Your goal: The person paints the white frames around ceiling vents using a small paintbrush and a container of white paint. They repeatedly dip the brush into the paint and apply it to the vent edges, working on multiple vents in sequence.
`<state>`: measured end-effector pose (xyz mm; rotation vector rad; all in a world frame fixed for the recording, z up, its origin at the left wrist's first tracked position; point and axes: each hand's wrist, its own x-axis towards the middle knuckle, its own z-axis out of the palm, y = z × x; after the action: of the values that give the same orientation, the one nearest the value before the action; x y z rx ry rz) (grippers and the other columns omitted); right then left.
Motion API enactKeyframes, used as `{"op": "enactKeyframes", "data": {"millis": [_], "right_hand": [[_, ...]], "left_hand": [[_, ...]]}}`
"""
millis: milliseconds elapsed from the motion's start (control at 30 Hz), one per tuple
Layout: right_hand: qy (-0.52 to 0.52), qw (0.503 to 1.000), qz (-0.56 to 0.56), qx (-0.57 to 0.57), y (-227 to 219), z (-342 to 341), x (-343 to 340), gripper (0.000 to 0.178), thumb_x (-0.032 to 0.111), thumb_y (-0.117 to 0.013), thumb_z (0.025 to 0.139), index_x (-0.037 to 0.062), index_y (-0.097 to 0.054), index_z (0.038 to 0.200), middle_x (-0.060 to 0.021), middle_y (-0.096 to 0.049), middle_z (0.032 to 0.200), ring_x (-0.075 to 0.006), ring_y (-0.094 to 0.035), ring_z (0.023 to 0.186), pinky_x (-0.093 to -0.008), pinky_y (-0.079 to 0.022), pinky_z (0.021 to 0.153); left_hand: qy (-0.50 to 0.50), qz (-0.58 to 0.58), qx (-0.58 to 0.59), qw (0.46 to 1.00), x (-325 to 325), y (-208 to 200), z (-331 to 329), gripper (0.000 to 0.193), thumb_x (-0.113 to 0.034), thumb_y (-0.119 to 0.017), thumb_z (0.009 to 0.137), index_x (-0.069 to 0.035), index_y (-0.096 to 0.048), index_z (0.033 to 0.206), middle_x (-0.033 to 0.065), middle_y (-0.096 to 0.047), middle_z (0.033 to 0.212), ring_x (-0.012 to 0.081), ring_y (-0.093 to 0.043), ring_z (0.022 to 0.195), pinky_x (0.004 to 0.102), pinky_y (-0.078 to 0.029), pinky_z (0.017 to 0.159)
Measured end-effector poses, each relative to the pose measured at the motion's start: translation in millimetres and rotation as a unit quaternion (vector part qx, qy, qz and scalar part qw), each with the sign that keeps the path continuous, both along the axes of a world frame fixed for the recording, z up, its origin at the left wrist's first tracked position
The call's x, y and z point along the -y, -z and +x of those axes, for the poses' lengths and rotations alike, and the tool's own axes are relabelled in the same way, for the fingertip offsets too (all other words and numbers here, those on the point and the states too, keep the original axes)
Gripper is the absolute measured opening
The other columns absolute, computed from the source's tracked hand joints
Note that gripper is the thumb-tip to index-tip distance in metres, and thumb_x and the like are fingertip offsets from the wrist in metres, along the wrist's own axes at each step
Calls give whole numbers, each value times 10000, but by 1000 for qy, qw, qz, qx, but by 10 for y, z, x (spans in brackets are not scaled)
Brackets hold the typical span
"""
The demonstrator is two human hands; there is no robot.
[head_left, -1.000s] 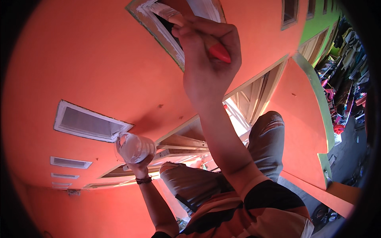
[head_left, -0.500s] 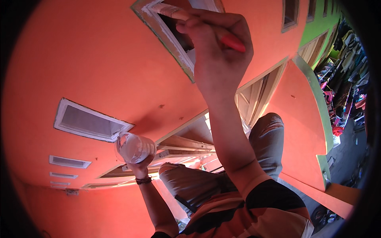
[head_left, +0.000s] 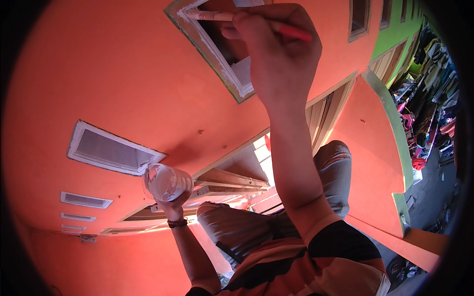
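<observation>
A smooth orange plastered wall (head_left: 98, 74) fills the frame's left and centre. At top centre, a rectangular vent opening (head_left: 217, 54) has a rough, white-coated frame. The right hand (head_left: 276, 49) grips a thin red-handled brush (head_left: 247, 19), bristles touching that frame's upper edge. Lower left, the left hand (head_left: 173, 204) clasps a clear plastic cup (head_left: 165, 181), well apart from the wall.

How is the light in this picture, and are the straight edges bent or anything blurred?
Head view: strong daylight, bright glare in the doorway gap; the right hand with the brush casts a soft shadow on the orange wall; fisheye bends the vent frame and wall edges toward the dark rim; the left hand with its clear container looks sharp.
</observation>
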<state>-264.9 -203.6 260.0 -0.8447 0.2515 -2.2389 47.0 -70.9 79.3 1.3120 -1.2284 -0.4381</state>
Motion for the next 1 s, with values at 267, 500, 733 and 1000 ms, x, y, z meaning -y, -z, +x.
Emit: {"op": "enactKeyframes", "data": {"millis": [267, 500, 733, 1000], "right_hand": [[68, 998, -6, -14, 134, -74, 158, 142, -11, -659, 836, -85, -566, 913, -177, -684, 810, -227, -715, 720, -288, -593, 691], [61, 998, 27, -23, 59, -62, 94, 144, -5, -665, 832, -84, -572, 908, -173, -687, 806, -221, -715, 727, -283, -598, 691], [23, 999, -24, -9, -47, -79, 178, 79, -48, -606, 871, -41, -531, 895, -121, -639, 817, -140, -638, 724, -251, -543, 692], [60, 997, 15, -40, -5, -87, 62, 117, -27, -647, 842, -71, -561, 908, -158, -675, 822, -185, -685, 736, -268, -575, 696]], "left_hand": [[7, -9, -25, 1000, -7, -16, -37, 1019, -32, -809, 475, -35, -372, 1396, 81, -557, 1202, 225, -559, 1090, 389, -460, 987], [-3, 21, -21, 1000, -55, 151, 178, 987, 37, -782, 463, -61, -414, 1373, 49, -537, 1216, 229, -527, 1138, 410, -408, 1032], [-10, 16, -11, 1000, -26, 159, 162, 1059, -28, -808, 467, -51, -338, 1416, 75, -555, 1195, 219, -551, 1084, 377, -461, 970], [-9, 16, -18, 1000, -45, 192, 211, 1144, -16, -806, 475, -87, -259, 1477, 78, -527, 1238, 225, -535, 1115, 385, -452, 986]]}}
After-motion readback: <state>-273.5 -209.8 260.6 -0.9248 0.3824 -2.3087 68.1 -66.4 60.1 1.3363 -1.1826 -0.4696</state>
